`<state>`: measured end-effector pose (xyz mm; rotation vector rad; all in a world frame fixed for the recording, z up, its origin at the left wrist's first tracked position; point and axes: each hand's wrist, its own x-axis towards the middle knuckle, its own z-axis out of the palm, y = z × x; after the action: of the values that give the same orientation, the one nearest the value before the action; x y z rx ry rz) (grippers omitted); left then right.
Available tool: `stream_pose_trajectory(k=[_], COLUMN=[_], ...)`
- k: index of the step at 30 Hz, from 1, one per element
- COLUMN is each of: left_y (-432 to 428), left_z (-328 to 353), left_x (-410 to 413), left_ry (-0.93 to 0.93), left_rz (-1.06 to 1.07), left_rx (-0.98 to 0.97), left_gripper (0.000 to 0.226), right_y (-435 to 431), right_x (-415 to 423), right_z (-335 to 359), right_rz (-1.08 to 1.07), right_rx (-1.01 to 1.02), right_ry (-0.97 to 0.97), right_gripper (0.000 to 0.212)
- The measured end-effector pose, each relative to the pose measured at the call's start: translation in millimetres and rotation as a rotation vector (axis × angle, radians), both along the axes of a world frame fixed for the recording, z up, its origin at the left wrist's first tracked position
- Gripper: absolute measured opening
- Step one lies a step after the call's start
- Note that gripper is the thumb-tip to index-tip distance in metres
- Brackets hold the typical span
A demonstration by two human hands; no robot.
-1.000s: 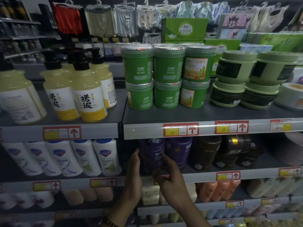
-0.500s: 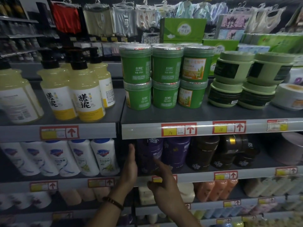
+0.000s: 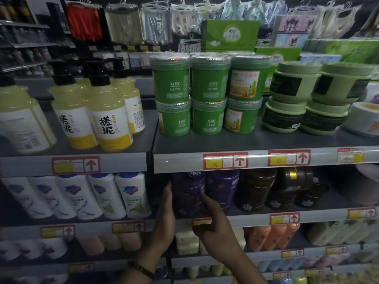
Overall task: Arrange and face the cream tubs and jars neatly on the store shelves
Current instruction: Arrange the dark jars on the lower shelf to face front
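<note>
Purple jar [image 3: 187,193], a dark, glossy cylinder with a rounded lid, stands upright at the left end of the second shelf [image 3: 256,219], close to its front edge and just beside a matching purple jar [image 3: 222,187] on its right. The left hand [image 3: 166,220] lies flat against the jar's left side, fingers straight and pressed together, with a dark bracelet [image 3: 141,268] on that wrist. The right hand [image 3: 215,224] reaches in from the front with fingers extended, its forefinger tip on the jar's right front. The dim light hides whether the other fingers touch. Further right along the same shelf stand brown jars [image 3: 256,189] with smooth, shiny walls. On the shelf above, green plastic tubs [image 3: 209,78] with ribbed, film-sealed lids sit stacked two high. Half a second earlier the right hand hung lower, its palm below the shelf's front edge, and it has since risen closer to the jar.
</note>
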<state>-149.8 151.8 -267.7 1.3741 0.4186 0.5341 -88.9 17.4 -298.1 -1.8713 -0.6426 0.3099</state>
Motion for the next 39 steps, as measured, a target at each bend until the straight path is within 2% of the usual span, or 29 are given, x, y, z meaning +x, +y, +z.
stream_pose_trajectory(k=[3,6,13,21,27,34,39], left_y=[-4.6,-11.6,-2.3,6.2,-0.2,-6.7,-9.9], left_z=[-1.7,-4.8,-20.0,-2.6,-4.1,-6.7,-11.4], left_x=[-3.1,-5.4,-4.4,9.3,5.9,1.7,0.4], left_ry=[-0.013,-0.024,0.014,0.012,-0.014,-0.034,-0.021], left_rz=[0.004,0.025,0.070,0.023,0.001,-0.014,0.006], left_rx=[0.014,0.030,0.057,-0.035,-0.010,0.017,0.020], left_gripper=[0.055,0.053,0.064,0.037,0.041,0.057,0.049], right_y=[1.8,6.3,5.3,2.7,0.1,0.7,2.9], right_x=[2.5,5.7,1.9,-5.2,-0.8,5.2,8.6], right_z=[-1.0,-3.9,-8.6,-2.2,1.7,-2.1,-5.6], right_rz=[0.002,0.012,-0.004,0.059,0.056,0.047,0.057], right_rx=[0.009,0.047,0.092,0.066,0.074,0.064,0.061], right_ry=[0.011,0.079,0.125,0.107,0.129,0.137,0.160], right_gripper=[0.099,0.105,0.095,0.097,0.100,0.099,0.103])
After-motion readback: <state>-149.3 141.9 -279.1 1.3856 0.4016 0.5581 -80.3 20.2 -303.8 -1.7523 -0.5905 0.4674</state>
